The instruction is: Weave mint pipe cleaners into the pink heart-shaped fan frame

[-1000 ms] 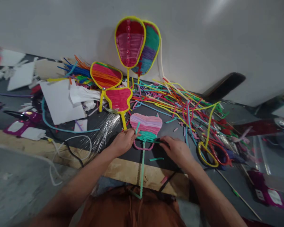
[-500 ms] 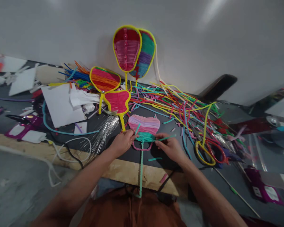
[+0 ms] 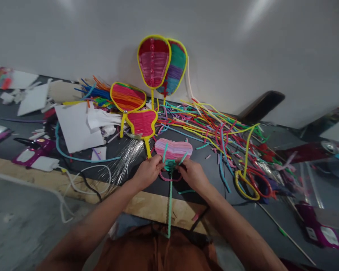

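Note:
A small fan of pipe cleaners [image 3: 173, 147], with pink, lilac and teal rows, lies between my hands at the table's front. Its twisted teal handle [image 3: 170, 203] runs down toward my body, and a pink pipe cleaner loop hangs below the teal rows. My left hand [image 3: 150, 171] is closed on the fan's left edge, where a teal end sticks up past the fingers. On the opposite edge my right hand [image 3: 192, 174] pinches a teal pipe cleaner [image 3: 183, 158] whose tip points up and right. The fingertips partly cover the teal rows.
Finished pipe cleaner fans [image 3: 153, 62] with yellow rims stand against the wall. Loose pipe cleaners [image 3: 209, 126] spread to the right, near scissors with yellow and red handles [image 3: 247, 184]. White sheets [image 3: 79, 128], silver tinsel [image 3: 130, 156] and a purple glue gun [image 3: 35, 154] lie left.
My right hand has moved in against the fan's right edge. The teal pipe cleaner there, which stuck out to the right, now tilts upward across the fan. My left hand stays at its edge.

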Action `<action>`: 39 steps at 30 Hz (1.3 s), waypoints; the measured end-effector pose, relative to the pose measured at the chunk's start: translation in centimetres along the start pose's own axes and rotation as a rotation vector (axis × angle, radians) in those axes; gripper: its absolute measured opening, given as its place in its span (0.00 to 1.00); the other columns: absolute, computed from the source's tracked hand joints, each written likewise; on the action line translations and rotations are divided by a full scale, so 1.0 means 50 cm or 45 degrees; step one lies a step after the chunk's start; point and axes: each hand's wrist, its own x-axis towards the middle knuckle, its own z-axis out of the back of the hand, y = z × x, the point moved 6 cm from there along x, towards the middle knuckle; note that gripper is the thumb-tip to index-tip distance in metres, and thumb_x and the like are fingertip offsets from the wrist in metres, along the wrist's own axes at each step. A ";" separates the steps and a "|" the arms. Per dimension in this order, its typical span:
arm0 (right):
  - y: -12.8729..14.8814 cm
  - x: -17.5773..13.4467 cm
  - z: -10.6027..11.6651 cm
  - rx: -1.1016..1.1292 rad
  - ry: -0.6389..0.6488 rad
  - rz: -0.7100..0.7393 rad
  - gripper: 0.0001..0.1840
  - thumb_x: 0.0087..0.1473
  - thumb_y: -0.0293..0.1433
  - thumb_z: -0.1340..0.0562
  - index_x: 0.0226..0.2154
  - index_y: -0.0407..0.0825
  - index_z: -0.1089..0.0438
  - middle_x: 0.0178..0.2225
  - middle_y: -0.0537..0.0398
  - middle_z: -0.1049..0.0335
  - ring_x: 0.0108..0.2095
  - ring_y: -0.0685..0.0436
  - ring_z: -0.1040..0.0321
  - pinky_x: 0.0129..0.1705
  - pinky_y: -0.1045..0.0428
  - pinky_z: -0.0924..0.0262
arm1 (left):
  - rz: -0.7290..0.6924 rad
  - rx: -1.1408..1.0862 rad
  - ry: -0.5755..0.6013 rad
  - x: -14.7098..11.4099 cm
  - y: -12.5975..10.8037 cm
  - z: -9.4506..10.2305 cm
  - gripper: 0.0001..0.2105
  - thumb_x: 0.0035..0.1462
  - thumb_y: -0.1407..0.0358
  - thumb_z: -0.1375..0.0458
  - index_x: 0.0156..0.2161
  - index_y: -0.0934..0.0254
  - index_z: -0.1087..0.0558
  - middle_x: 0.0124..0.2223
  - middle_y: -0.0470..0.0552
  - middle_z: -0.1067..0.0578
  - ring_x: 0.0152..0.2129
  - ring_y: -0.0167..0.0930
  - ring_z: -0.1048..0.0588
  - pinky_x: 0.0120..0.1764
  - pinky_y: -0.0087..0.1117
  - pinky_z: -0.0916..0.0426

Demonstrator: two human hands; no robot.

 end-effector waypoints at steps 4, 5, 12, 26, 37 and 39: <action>-0.009 -0.006 -0.003 0.016 -0.066 -0.065 0.09 0.54 0.27 0.43 0.38 0.48 0.30 0.29 0.53 0.26 0.30 0.46 0.29 0.34 0.55 0.39 | -0.226 0.013 0.017 -0.001 -0.008 -0.004 0.02 0.57 0.66 0.46 0.35 0.61 0.33 0.34 0.48 0.24 0.36 0.32 0.25 0.38 0.30 0.33; -0.012 -0.007 -0.004 0.038 -0.078 -0.098 0.09 0.54 0.27 0.43 0.38 0.48 0.30 0.28 0.53 0.26 0.29 0.46 0.29 0.34 0.55 0.39 | -0.294 0.028 0.017 -0.001 -0.011 -0.005 0.01 0.56 0.67 0.46 0.34 0.61 0.32 0.37 0.50 0.24 0.40 0.32 0.26 0.42 0.32 0.33; -0.001 -0.006 -0.007 0.033 -0.004 -0.052 0.11 0.55 0.24 0.45 0.41 0.48 0.32 0.36 0.51 0.26 0.36 0.45 0.28 0.38 0.54 0.39 | -0.430 0.248 0.033 0.002 -0.037 -0.006 0.05 0.58 0.68 0.49 0.33 0.63 0.30 0.44 0.55 0.24 0.48 0.36 0.29 0.51 0.39 0.37; 0.004 -0.007 -0.009 -0.345 -0.187 0.214 0.09 0.57 0.25 0.46 0.36 0.46 0.30 0.33 0.48 0.26 0.36 0.43 0.33 0.43 0.50 0.39 | -0.277 0.157 0.040 0.031 -0.049 -0.011 0.10 0.58 0.72 0.50 0.43 0.66 0.30 0.44 0.56 0.25 0.44 0.35 0.29 0.48 0.37 0.35; 0.002 -0.001 -0.004 0.027 -0.316 0.080 0.08 0.54 0.26 0.43 0.36 0.49 0.30 0.34 0.53 0.24 0.35 0.45 0.29 0.38 0.53 0.38 | -0.125 0.201 -0.070 0.037 -0.040 -0.013 0.09 0.58 0.67 0.48 0.42 0.63 0.30 0.40 0.52 0.23 0.41 0.35 0.27 0.44 0.35 0.34; -0.001 -0.001 -0.004 0.110 -0.309 0.023 0.08 0.54 0.27 0.43 0.37 0.50 0.31 0.34 0.53 0.25 0.35 0.46 0.29 0.38 0.53 0.38 | -0.139 0.260 -0.048 0.038 -0.048 -0.012 0.08 0.58 0.67 0.49 0.40 0.63 0.28 0.39 0.52 0.23 0.40 0.35 0.27 0.43 0.35 0.34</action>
